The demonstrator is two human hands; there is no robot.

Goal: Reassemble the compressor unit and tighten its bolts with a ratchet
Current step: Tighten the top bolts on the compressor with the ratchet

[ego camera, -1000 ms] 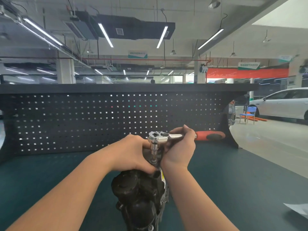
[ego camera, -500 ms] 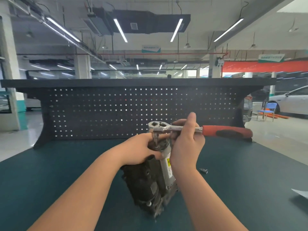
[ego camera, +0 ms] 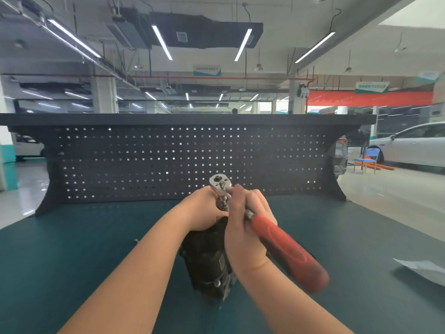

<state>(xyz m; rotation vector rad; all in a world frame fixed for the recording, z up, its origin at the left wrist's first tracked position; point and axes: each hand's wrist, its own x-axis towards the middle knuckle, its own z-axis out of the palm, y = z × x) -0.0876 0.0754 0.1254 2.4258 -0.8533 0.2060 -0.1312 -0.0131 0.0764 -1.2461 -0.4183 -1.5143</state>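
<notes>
The dark compressor unit (ego camera: pixel 208 259) stands on end on the green bench top (ego camera: pixel 72 261), between my forearms. My left hand (ego camera: pixel 203 209) wraps around its upper end. A ratchet (ego camera: pixel 284 247) with a chrome head (ego camera: pixel 219 182) and a red handle sits on top of the unit, its socket pointing down at a bolt hidden behind my fingers. My right hand (ego camera: pixel 245 227) is closed around the ratchet's metal neck just below the head, and the red handle sticks out toward me on the right.
A black perforated back panel (ego camera: pixel 168 160) closes the far side of the bench. A small loose bolt (ego camera: pixel 136 240) lies on the mat left of the unit. A sheet of paper (ego camera: pixel 423 270) lies at the right edge. A white car (ego camera: pixel 414 145) stands beyond the bench.
The ratchet handle has swung clockwise, from pointing right along the back panel to pointing toward me on the right. The view has shifted slightly. My left hand stays on the unit.
</notes>
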